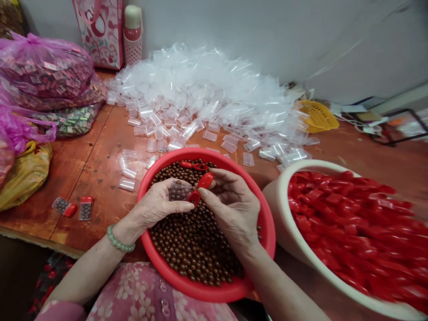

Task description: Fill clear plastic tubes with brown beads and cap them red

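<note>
Fingers (180, 206) of the left hand (155, 203) are closed around a small clear box (179, 191) full of brown balls. The thumb is along the near side, and the other fingers are mostly hidden behind it. The box lies on its side, and one end sticks out past the fingers toward the right hand (240, 205). There, the right fingers and thumb are pinched together on a red cap (205, 180). The cap's lid is up, and its lower part is right at the end of the box. I cannot tell if it is pushed in.

Both hands are above a red tub (200, 294) of brown balls (194, 254). Another red cap lies on the balls, just behind the fingers. A white bucket (277, 218) heaped with red caps is to the right. Behind the tub, a big pile of clear empty boxes (200, 93) covers much of the surface (100, 165). Two filled boxes (86, 211) with red caps lie on the left, well apart from the hands.
</note>
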A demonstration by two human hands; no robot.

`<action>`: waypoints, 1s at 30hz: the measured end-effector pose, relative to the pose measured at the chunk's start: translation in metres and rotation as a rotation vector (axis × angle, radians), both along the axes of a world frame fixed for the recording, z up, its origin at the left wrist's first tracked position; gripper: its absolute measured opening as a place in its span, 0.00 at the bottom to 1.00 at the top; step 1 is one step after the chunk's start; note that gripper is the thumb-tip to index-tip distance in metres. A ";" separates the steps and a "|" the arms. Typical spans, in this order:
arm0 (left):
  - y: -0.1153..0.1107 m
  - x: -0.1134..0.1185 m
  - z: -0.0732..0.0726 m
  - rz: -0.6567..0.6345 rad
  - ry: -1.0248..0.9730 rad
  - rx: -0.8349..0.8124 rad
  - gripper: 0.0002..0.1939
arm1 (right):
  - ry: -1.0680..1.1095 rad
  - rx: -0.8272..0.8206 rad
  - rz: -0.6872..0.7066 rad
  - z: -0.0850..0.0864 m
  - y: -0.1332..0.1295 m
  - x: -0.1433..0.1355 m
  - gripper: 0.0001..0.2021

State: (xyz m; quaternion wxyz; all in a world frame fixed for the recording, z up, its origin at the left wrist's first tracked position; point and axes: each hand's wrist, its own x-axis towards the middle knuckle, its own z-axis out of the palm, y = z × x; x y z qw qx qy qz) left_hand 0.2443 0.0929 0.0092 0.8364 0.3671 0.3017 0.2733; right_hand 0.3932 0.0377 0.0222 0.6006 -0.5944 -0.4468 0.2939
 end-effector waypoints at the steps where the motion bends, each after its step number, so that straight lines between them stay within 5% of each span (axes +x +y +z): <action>1: 0.000 0.000 0.000 0.011 0.018 0.013 0.22 | 0.017 -0.005 0.004 -0.002 -0.001 -0.001 0.16; 8: -0.001 -0.001 0.002 0.048 0.151 0.197 0.15 | 0.305 -0.055 0.071 -0.009 0.000 0.002 0.14; 15: -0.006 0.003 0.005 0.058 0.337 0.479 0.15 | 0.175 -0.092 0.081 -0.006 0.004 0.003 0.12; 20: -0.004 0.003 0.007 0.084 0.392 0.494 0.13 | 0.031 -0.120 0.172 -0.004 0.009 0.016 0.05; 30: 0.001 0.004 -0.001 0.187 0.281 0.269 0.17 | 0.149 -0.197 0.360 -0.012 0.008 0.009 0.08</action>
